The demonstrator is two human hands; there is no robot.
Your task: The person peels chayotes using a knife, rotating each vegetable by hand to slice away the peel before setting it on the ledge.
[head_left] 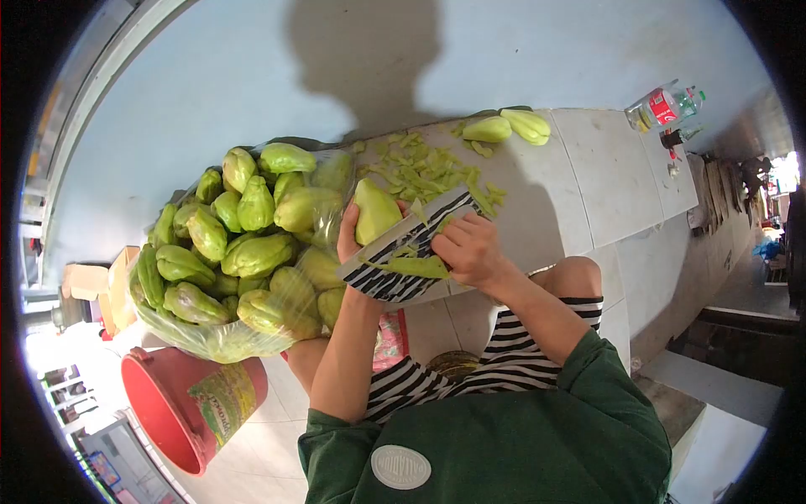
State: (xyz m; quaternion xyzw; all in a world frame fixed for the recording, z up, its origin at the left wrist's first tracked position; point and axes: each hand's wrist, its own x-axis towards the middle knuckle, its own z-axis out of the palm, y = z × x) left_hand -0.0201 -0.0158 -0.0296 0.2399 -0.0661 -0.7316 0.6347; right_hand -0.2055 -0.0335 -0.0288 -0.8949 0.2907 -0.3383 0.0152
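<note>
Chayote (377, 212): within the left hand (348, 239), plump, pear-shaped, smooth, yellowish green
Left hand: wrapped around it
Right hand (465, 249): fingers curled near a striped flat piece (388, 269); cannot tell what they grip
Bagged chayotes (243, 252): left of the left hand

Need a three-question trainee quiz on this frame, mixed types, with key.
1. Which hand is around the large pale fruit above the striped piece?
2. True or false: the two pale fruits by the wall lie inside the plastic bag.
3. Which has a red label on clear plastic?
a) the bucket
b) the bottle
c) the plastic bag

Key:
1. The left hand.
2. False; they lie on the tiles.
3. b
</note>
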